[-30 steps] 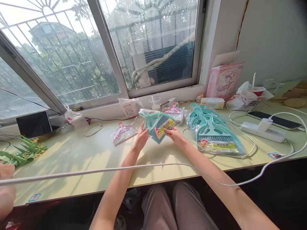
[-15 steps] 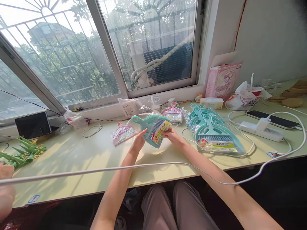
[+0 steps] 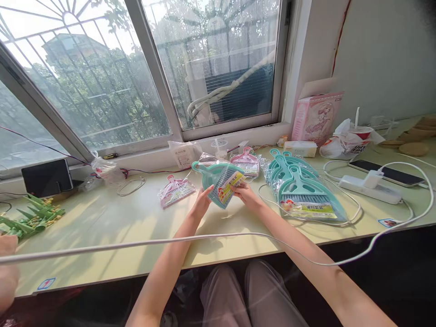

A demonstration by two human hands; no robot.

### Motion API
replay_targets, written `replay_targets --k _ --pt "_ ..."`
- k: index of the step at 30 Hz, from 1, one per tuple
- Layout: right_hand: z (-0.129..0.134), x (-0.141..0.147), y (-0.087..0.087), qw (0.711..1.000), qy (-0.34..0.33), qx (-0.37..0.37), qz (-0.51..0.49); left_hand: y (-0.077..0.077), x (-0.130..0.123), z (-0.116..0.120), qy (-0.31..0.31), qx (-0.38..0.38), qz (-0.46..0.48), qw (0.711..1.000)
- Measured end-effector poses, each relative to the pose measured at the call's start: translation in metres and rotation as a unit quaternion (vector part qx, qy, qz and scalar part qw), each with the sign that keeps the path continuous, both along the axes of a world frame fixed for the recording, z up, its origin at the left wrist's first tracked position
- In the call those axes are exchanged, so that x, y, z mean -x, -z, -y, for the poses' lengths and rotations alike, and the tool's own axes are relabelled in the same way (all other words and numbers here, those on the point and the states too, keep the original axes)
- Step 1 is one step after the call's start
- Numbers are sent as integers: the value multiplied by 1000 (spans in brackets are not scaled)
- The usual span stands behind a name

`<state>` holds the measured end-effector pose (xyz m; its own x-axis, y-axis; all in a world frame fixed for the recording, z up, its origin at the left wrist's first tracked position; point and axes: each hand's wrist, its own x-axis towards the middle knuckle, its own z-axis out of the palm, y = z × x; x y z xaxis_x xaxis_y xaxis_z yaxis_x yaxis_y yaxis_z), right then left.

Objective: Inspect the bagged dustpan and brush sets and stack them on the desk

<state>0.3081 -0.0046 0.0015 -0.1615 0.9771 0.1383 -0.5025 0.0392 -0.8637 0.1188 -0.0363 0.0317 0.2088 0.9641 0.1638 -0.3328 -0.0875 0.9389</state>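
Observation:
Between my two hands a teal dustpan and brush set (image 3: 214, 178) in clear plastic wrap is held tilted above the table. My left hand (image 3: 202, 202) grips its lower left edge, and my right hand (image 3: 244, 192) pinches the right end beside the yellow label. The set's handle points up and left. Behind it lie a wrapped pink dustpan set (image 3: 175, 191) on the left and another pink dustpan set (image 3: 245, 161) nearer the window. To the right, several wrapped teal dustpan sets (image 3: 304, 193) overlap in a pile.
A white cable (image 3: 143, 245) crosses in front of my forearms. On the right are a power strip (image 3: 371, 188), a phone (image 3: 386, 171) and a pink box (image 3: 317, 117). At left stand a tablet (image 3: 47, 178) and green plants (image 3: 32, 215); another person's hand (image 3: 7, 268) shows there.
My hands have shifted the teal dustpan set slightly to the right, and my left hand sits a little lower along its edge. The other person's hand has moved slightly left.

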Motion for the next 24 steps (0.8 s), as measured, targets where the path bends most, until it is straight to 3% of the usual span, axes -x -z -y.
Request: replay_targets --k 8,15,19,21,24 --pt "-4 2 2 998 54 3 8 4 -15 3 -34 30 -70 997" --pt "4 -2 -9 999 -4 -1 35 7 -9 -2 -48 46 -29 997" --pt "1 -3 -8 998 15 22 48 10 -10 -1 -25 52 -54 997" --pt "-2 -4 -4 998 36 30 47 10 -12 0 -77 29 -64 995" --pt "-5 -4 -1 996 58 27 54 3 -10 2 -270 -69 -60 958"
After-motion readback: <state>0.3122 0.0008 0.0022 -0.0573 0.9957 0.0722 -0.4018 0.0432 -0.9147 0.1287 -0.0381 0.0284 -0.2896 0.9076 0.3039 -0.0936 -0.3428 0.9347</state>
